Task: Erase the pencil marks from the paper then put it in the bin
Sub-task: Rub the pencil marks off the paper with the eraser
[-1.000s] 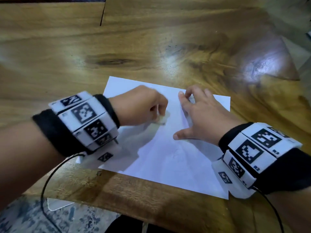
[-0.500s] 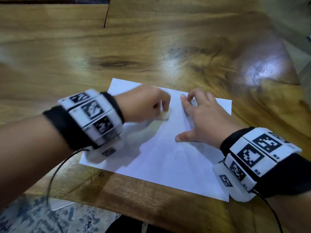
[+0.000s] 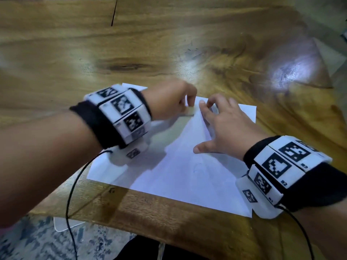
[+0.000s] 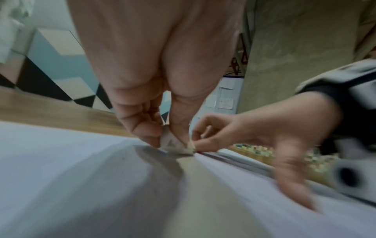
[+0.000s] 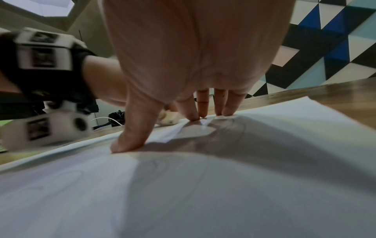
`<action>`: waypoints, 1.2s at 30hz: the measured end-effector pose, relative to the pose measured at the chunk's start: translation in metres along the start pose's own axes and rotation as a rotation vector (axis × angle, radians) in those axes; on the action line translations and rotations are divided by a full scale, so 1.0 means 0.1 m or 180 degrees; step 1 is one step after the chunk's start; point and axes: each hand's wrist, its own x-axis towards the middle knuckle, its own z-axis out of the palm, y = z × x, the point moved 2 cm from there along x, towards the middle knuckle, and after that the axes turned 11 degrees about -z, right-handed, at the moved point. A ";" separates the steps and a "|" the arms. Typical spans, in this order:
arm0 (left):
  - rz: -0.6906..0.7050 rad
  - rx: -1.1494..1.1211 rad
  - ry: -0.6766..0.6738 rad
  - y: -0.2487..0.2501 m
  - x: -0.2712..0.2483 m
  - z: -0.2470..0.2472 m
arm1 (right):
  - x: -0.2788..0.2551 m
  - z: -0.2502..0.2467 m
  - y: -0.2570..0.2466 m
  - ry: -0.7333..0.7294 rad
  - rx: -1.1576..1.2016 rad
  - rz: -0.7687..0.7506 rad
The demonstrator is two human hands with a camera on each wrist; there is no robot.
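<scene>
We are in the erasing step: our left hand [image 3: 169, 102] pinches a small pale eraser [image 4: 175, 145] between thumb and fingertips and presses it onto the paper [image 3: 178, 175] near the sheet's far edge, just left of our right hand [image 3: 225, 128]. That right hand is spread, its thumb out toward us and its fingertips [image 5: 200, 115] pressed down on the sheet to pin it; it grips nothing. The paper lies flat on the wooden worktop [image 3: 169, 44], close to the near edge, under both hands. Its long axis runs roughly left to right, turned a little so that the left end sits nearer us and the right end farther, with the far left corner half hidden behind our left wrist. Faint curved pencil lines [image 5: 240, 128] show on the sheet around and in front of the right fingertips, and a fainter trace [image 3: 195, 166] lies nearer us, so we judge the erasing is not finished. The left hand is blurred, which suggests a rubbing stroke. The next move, as we see it, calls for short strokes with firm downward pressure while the right hand keeps the sheet from sliding or creasing, then shifting the pinning fingers off the marks beneath them so the eraser can reach those too. No bin is in view, so the throwing-away step lies ahead.
</scene>
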 end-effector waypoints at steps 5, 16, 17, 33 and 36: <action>0.0239 0.0076 -0.0232 -0.01 -0.24 0.14 | 0.00 0.01 0.02 -0.0002 0.0032 -0.0032; 0.0262 0.0122 -0.0645 -0.06 -0.51 0.22 | 0.04 -0.10 0.15 -0.0162 -0.0038 -0.0249; 0.0157 0.0087 -0.0648 -0.05 -0.43 0.16 | 0.04 -0.11 0.16 -0.0155 -0.0053 -0.0269; 0.0389 -0.0030 -0.0478 -0.06 -0.46 0.24 | 0.07 -0.07 0.17 -0.0152 -0.0026 -0.0247; 0.0150 -0.0039 0.0109 0.02 -0.19 0.14 | 0.08 -0.07 0.18 -0.0125 -0.0050 -0.0235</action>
